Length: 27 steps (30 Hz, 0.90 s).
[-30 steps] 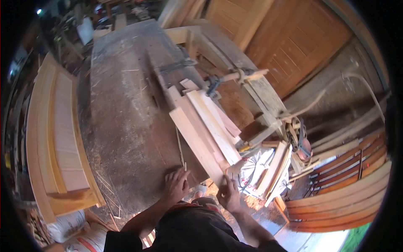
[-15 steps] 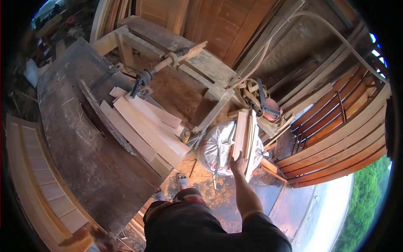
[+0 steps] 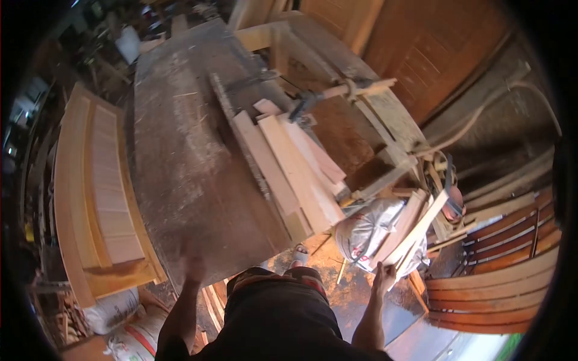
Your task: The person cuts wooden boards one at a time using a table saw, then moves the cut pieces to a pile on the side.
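Observation:
My right hand (image 3: 385, 275) grips the near end of a pale wooden strip (image 3: 424, 224), which points away from me over a white sack (image 3: 359, 231). Other wooden strips (image 3: 402, 225) lie on the sack just left of it. My left hand (image 3: 191, 265) is smeared by motion over the near edge of the dark worktable (image 3: 186, 180), so its fingers cannot be made out. Several pale boards (image 3: 295, 171) lie on the worktable's right side, beside a long slot.
A clamp (image 3: 325, 96) reaches over the bench frame (image 3: 391, 129) beyond the boards. To the left leans a panelled wooden piece (image 3: 99, 192). Slatted wooden panels (image 3: 494, 283) stand at the right, and sacks (image 3: 114, 310) sit at lower left.
The view has swung left. My left hand has come into sight over the table edge. The pale strip in my right hand now lies at an angle, apart from the other strips.

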Available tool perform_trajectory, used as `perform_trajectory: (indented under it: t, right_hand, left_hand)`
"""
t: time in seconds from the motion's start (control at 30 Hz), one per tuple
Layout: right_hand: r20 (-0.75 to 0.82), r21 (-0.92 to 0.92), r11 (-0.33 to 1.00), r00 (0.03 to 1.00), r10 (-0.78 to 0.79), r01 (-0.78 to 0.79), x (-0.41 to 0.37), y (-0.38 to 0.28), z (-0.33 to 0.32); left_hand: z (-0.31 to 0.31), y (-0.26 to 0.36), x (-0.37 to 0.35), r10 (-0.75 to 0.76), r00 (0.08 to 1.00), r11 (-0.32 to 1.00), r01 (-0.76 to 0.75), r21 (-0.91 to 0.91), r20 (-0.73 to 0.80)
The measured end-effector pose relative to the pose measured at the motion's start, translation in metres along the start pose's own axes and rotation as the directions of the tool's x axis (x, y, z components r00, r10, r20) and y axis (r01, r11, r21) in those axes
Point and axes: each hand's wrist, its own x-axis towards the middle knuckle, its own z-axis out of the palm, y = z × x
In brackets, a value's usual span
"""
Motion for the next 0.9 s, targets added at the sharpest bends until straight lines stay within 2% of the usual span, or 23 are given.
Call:
perform_trajectory:
  t: [0.03, 0.07, 0.1, 0.13, 0.17, 0.2, 0.23, 0.27, 0.3, 0.33, 0.4, 0.43, 0.5, 0.53, 0.57, 0.6, 0.67, 0.7, 0.9]
  right_hand:
    - [-0.040, 0.034, 0.981, 0.981, -0.189, 0.191, -0.028, -0.041, -0.010]
    - [-0.169, 0.030, 0.902, 0.891, -0.421, 0.431, -0.052, -0.080, -0.009]
    - [0.011, 0.317, 0.879, 0.926, -0.378, 0.355, -0.079, -0.111, -0.010]
    - [0.190, 0.545, 0.820, 0.927, -0.322, 0.173, -0.104, -0.142, -0.010]
    - [0.280, 0.395, 0.851, 0.836, -0.471, 0.347, -0.122, -0.161, -0.006]
    - [0.363, 0.258, 0.794, 0.707, -0.607, 0.550, -0.139, -0.180, -0.002]
    - [0.427, 0.174, 0.667, 0.555, -0.714, 0.725, -0.156, -0.199, 0.003]
    - [0.437, 0.146, 0.706, 0.595, -0.674, 0.693, -0.178, -0.197, 0.027]
    - [0.511, 0.103, 0.636, 0.508, -0.694, 0.765, -0.192, -0.216, 0.038]
    - [0.546, 0.097, 0.612, 0.472, -0.692, 0.785, -0.195, -0.203, 0.063]
    - [0.655, 0.003, 0.672, 0.507, -0.561, 0.741, -0.208, -0.216, 0.076]
    - [0.661, 0.000, 0.629, 0.472, -0.583, 0.778, -0.211, -0.216, 0.083]
    - [0.675, -0.006, 0.537, 0.399, -0.620, 0.844, -0.214, -0.217, 0.096]
    - [0.671, -0.016, 0.566, 0.429, -0.605, 0.824, -0.217, -0.222, 0.096]
    - [0.666, -0.024, 0.592, 0.455, -0.592, 0.806, -0.220, -0.229, 0.097]
    - [0.663, -0.034, 0.618, 0.481, -0.574, 0.785, -0.223, -0.234, 0.098]
    - [0.619, -0.016, 0.545, 0.436, -0.653, 0.838, -0.223, -0.242, 0.105]
    - [0.597, -0.008, 0.509, 0.412, -0.688, 0.861, -0.222, -0.245, 0.110]
    - [0.593, -0.052, 0.554, 0.472, -0.652, 0.831, -0.215, -0.243, 0.132]
  left_hand:
    - [0.002, 0.029, 0.008, -0.142, 0.962, 0.886, 0.229, -0.403, 0.234]
    - [0.000, 0.055, 0.015, -0.176, 0.909, 0.742, 0.375, -0.556, 0.379]
    - [-0.003, 0.079, 0.023, -0.132, 0.889, 0.660, 0.408, -0.630, 0.438]
    - [-0.012, 0.103, 0.035, -0.080, 0.876, 0.609, 0.421, -0.673, 0.476]
    - [-0.022, 0.122, 0.047, -0.017, 0.879, 0.591, 0.394, -0.704, 0.477]
    - [-0.033, 0.140, 0.059, 0.046, 0.878, 0.569, 0.369, -0.735, 0.477]
    - [-0.030, 0.147, 0.062, 0.007, 0.844, 0.507, 0.459, -0.729, 0.537]
    - [-0.025, 0.152, 0.063, -0.025, 0.803, 0.437, 0.545, -0.716, 0.596]
    - [-0.019, 0.156, 0.065, -0.050, 0.758, 0.359, 0.621, -0.696, 0.650]
    - [-0.009, 0.159, 0.069, -0.053, 0.788, 0.546, 0.537, -0.643, 0.613]
    - [0.007, 0.160, 0.071, -0.038, 0.836, 0.842, 0.321, -0.433, 0.547]
    - [0.006, 0.160, 0.074, 0.049, 0.850, 0.890, 0.202, -0.410, 0.524]
    - [0.006, 0.171, 0.080, 0.112, 0.874, 0.929, 0.076, -0.361, 0.473]
    - [0.007, 0.177, 0.085, 0.146, 0.882, 0.943, 0.013, -0.334, 0.447]
    - [0.009, 0.181, 0.091, 0.173, 0.852, 0.922, 0.037, -0.386, 0.494]
    - [0.016, 0.184, 0.094, 0.188, 0.860, 0.926, 0.005, -0.378, 0.473]
    - [0.036, 0.189, 0.097, 0.221, 0.870, 0.932, -0.054, -0.359, 0.441]
    - [0.040, 0.192, 0.099, 0.194, 0.868, 0.932, -0.017, -0.363, 0.458]
    - [0.048, 0.194, 0.107, 0.165, 0.868, 0.928, 0.025, -0.373, 0.468]
